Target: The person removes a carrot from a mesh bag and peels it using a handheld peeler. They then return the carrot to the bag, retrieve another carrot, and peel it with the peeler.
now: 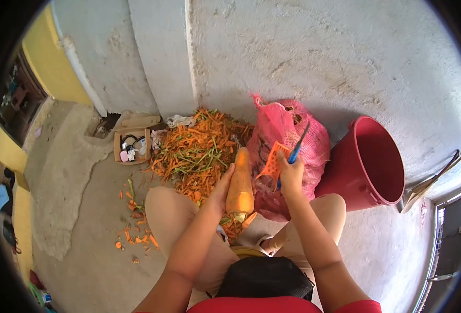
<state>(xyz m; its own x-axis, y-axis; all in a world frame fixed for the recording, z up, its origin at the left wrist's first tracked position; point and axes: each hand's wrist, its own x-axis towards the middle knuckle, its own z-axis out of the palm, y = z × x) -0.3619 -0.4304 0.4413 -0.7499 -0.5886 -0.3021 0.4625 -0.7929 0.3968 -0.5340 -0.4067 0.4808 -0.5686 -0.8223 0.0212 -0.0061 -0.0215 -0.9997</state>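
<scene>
My left hand (pixel 223 187) holds a large orange carrot (pixel 240 188) upright, its stem end pointing down towards my lap. To the right of it, my right hand (pixel 291 175) is closed round the blue handle of a knife (pixel 299 143), whose dark blade points up and away. An orange perforated tool (pixel 271 163) is also at this hand, on the side towards the carrot; how it is held is hard to make out. The carrot and the tools are apart. Behind both hands lies a heap of carrot peelings (pixel 196 148) mixed with green stems.
A pink mesh sack (pixel 314 138) stands against the wall, with a red bucket (pixel 340 167) tilted beside it. Left of the peelings is a cardboard box (pixel 133 160) with small items. Carrot scraps (pixel 136 239) lie on the floor near my left knee.
</scene>
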